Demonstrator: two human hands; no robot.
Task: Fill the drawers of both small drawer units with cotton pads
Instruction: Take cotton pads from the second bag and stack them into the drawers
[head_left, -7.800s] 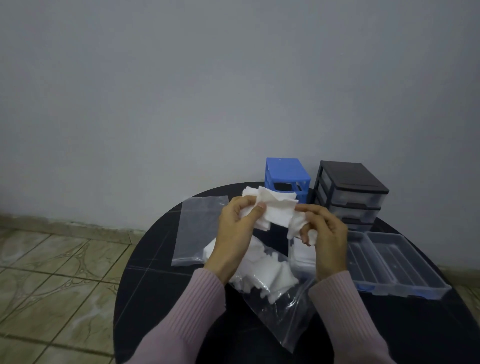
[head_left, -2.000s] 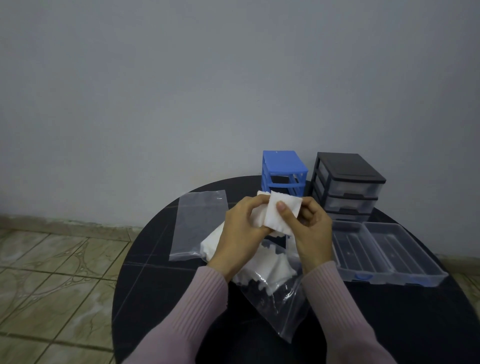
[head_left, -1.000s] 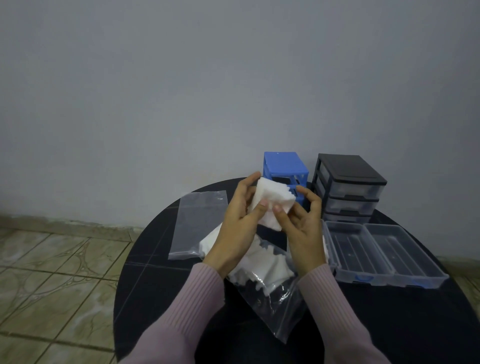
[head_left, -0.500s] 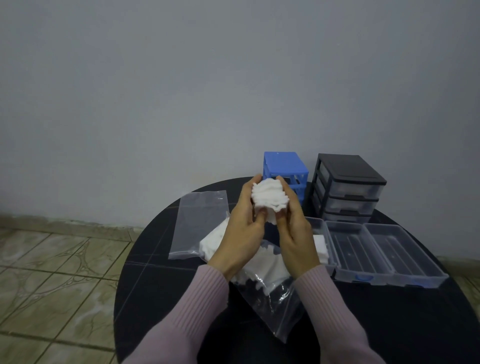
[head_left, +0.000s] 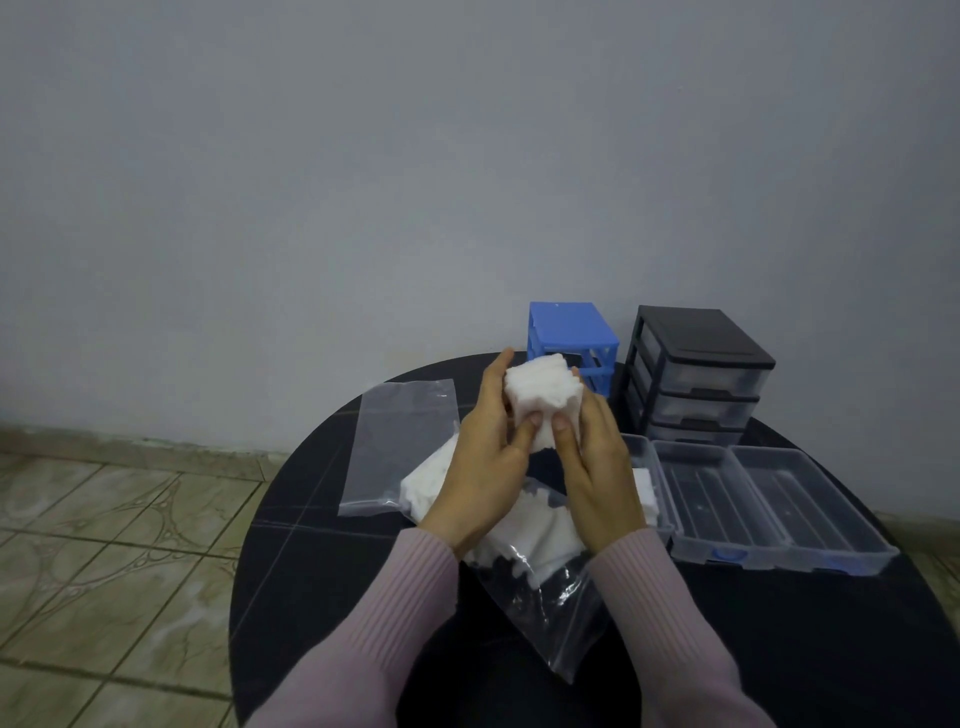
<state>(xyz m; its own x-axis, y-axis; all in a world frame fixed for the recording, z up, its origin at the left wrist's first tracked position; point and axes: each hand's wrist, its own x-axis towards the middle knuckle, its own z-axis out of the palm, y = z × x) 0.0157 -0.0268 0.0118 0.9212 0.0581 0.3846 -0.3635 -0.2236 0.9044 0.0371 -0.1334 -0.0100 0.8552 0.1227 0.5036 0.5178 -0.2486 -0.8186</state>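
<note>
Stack of cotton pads (head_left: 543, 397) raised over the table (head_left: 322, 545) middle, clamped between left hand (head_left: 485, 457) and right hand (head_left: 595, 462), fingers curled around, thumbs pressing its near face. Farther right, blue drawer unit (head_left: 571, 332), black drawer unit (head_left: 698, 371) at far edge; clear drawers (head_left: 769, 506) near right edge.

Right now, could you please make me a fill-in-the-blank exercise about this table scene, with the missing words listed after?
1. Both hands, the left hand and the right hand, hold a stack of white ____.
2. The unit beside the black unit is ____.
3. The clear drawers lie in front of the ____ unit.
4. The flat bag lies on the round ____.

Missing words: pads; blue; black; table
</note>
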